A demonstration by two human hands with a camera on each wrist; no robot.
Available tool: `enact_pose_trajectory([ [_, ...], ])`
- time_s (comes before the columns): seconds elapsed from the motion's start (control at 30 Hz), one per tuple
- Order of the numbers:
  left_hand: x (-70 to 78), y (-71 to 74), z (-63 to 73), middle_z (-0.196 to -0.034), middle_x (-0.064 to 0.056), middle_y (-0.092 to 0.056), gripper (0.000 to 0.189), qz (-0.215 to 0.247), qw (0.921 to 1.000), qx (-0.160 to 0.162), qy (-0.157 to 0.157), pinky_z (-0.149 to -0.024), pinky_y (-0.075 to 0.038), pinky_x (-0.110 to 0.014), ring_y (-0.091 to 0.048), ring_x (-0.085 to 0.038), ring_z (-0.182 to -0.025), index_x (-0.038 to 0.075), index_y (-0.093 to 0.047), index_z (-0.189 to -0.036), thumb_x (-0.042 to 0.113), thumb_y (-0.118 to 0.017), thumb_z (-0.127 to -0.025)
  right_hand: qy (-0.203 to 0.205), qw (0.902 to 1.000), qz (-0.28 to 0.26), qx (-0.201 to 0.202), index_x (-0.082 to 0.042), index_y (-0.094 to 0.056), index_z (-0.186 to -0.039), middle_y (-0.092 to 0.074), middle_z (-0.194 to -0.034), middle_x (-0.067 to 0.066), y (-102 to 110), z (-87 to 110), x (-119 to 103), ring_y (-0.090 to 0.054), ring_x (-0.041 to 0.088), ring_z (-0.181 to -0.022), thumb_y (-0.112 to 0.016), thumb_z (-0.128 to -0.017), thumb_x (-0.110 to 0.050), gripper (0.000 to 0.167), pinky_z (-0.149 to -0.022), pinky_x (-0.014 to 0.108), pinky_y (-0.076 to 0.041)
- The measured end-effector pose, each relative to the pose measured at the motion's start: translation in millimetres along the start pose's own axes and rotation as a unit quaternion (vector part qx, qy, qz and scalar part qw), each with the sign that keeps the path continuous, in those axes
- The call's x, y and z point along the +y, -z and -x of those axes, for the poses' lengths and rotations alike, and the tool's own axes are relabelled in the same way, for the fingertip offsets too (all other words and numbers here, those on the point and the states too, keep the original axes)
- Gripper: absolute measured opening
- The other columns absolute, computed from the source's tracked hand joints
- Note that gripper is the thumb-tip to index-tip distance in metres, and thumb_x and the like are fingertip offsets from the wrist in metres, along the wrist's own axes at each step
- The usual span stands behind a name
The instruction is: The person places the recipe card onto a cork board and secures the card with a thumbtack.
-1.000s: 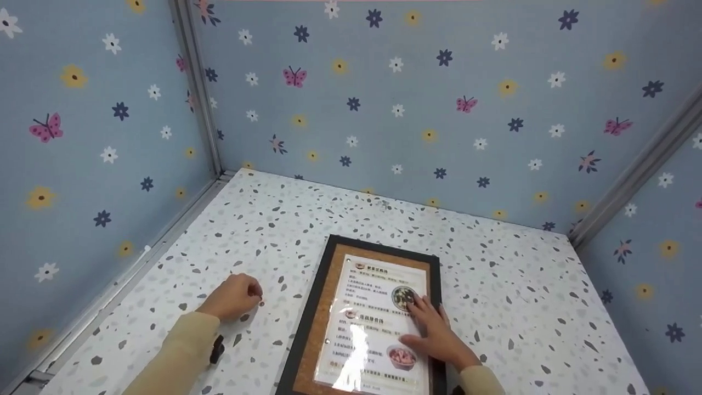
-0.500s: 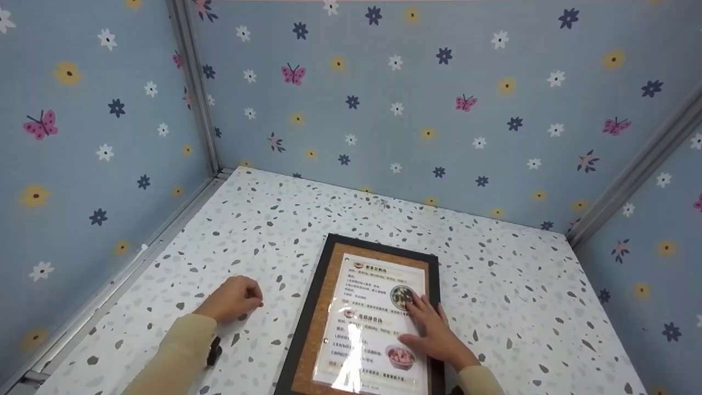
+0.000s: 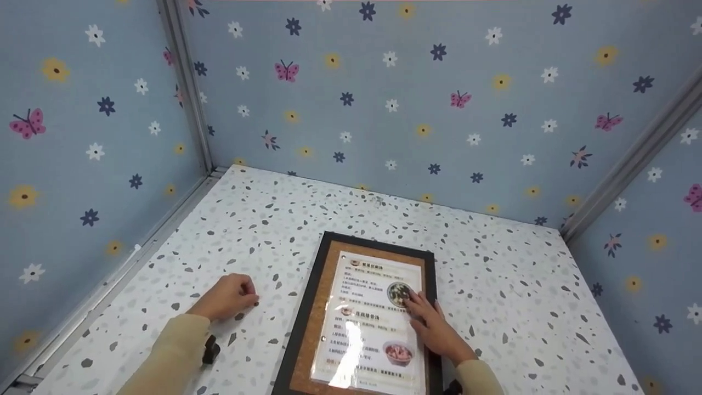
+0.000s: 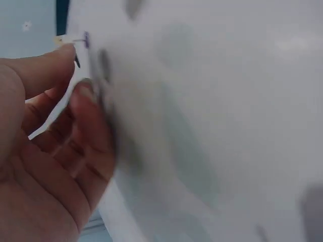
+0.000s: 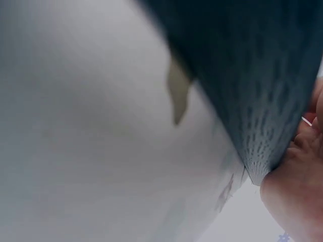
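Note:
A corkboard (image 3: 306,351) in a dark frame lies on the speckled tabletop in the head view. On it is a printed recipe sheet (image 3: 356,296) with two soup pictures, under a glossy cover with glare. My right hand (image 3: 436,332) rests over the sheet's right side, its fingertips at the upper bowl picture and its palm across the frame edge. In the right wrist view the dark frame (image 5: 262,91) runs beside that hand. My left hand (image 3: 229,296) rests left of the board, fingers loosely curled. The left wrist view shows thumb and fingertips apart, with no held thing clearly visible.
The white speckled tabletop (image 3: 285,214) extends around the board. Blue walls (image 3: 373,126) with flowers and butterflies enclose its back and both sides. Metal posts stand at the left corner (image 3: 189,93) and right corner (image 3: 614,175). Small clear pins (image 3: 323,338) sit at the sheet's left edge.
The right thumb has moved up toward the fingers and the fingers have stayed near the upper bowl picture. The whole head view has shifted slightly. The left hand keeps its place on the table.

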State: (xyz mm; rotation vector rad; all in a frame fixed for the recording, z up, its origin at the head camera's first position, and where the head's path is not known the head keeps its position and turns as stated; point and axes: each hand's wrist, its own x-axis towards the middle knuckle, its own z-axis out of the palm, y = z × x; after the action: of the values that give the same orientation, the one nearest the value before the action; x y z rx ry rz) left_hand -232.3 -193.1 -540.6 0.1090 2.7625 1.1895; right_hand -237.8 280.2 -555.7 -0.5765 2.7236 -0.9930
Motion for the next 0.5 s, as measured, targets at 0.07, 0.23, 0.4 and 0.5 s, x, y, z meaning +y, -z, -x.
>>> enact_pose_trajectory([
  [0.07,11.8,-1.9,-0.8,-0.078,-0.003,-0.061,0.013,0.017,0.9998,0.004,-0.01,-0.057,-0.048,-0.032,-0.058,-0.018,-0.062,0.01,-0.06,-0.082,0.01,-0.069,-0.09,-0.004,1.0,0.005,0.005,-0.003,-0.047,-0.146,-0.026,-0.16,0.014,0.7,0.1,0.0,-0.011,0.036,-0.148,-0.05,-0.101,-0.004,0.045,-0.115,0.057,0.003],
  [0.23,52.7,-12.9,-2.6,-0.078,-0.004,-0.062,0.011,0.081,0.9931,-0.023,-0.082,-0.054,-0.054,-0.033,-0.064,-0.026,-0.068,0.006,-0.059,-0.084,0.004,-0.069,-0.089,-0.007,0.9998,0.013,0.014,-0.004,-0.048,-0.145,-0.028,-0.159,0.014,1.1,0.6,0.7,-0.013,0.036,-0.148,-0.05,-0.101,-0.004,0.044,-0.115,0.058,0.001],
  [0.4,94.0,-31.4,0.0,-0.079,-0.012,-0.066,0.01,0.127,0.9776,-0.097,-0.137,-0.054,-0.056,-0.039,-0.066,-0.03,-0.065,0.004,-0.063,-0.093,0.008,-0.072,-0.09,0.002,0.9998,0.007,0.02,-0.002,-0.048,-0.145,-0.029,-0.158,0.016,-0.2,0.5,1.6,-0.013,0.037,-0.148,-0.047,-0.103,-0.005,0.042,-0.114,0.059,0.002],
  [0.5,113.9,-46.0,0.4,-0.077,-0.015,-0.067,0.006,0.129,0.9722,-0.118,-0.156,-0.051,-0.055,-0.034,-0.065,-0.027,-0.06,0.005,-0.068,-0.09,0.01,-0.071,-0.091,0.008,0.9998,-0.003,0.019,0.0,-0.047,-0.144,-0.028,-0.158,0.016,-1.0,0.3,2.3,-0.013,0.038,-0.148,-0.048,-0.101,-0.005,0.044,-0.114,0.058,0.004],
])
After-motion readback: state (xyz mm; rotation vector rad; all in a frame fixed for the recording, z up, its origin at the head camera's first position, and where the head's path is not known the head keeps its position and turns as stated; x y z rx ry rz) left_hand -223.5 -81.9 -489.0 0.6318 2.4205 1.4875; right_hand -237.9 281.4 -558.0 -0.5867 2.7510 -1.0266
